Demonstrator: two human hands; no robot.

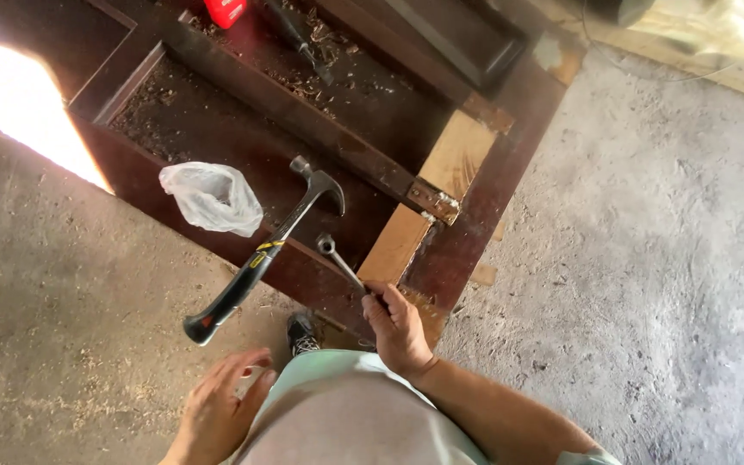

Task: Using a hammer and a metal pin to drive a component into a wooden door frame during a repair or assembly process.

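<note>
Two hands show below me: my right hand (398, 329) is closed around the handle end of a metal wrench (340, 263), whose ring end lies up and to the left on the dark wooden door (492, 189); my left hand (221, 405) hangs open with fingers spread, holding nothing; just above it lies a claw hammer (260, 258), black grip toward it; beyond that sits a crumpled clear plastic bag (213, 198); grey concrete floor (647, 258) spreads to the right.

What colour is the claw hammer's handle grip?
Black, with a yellow band near the neck of the hammer; seen in the head view.
</note>
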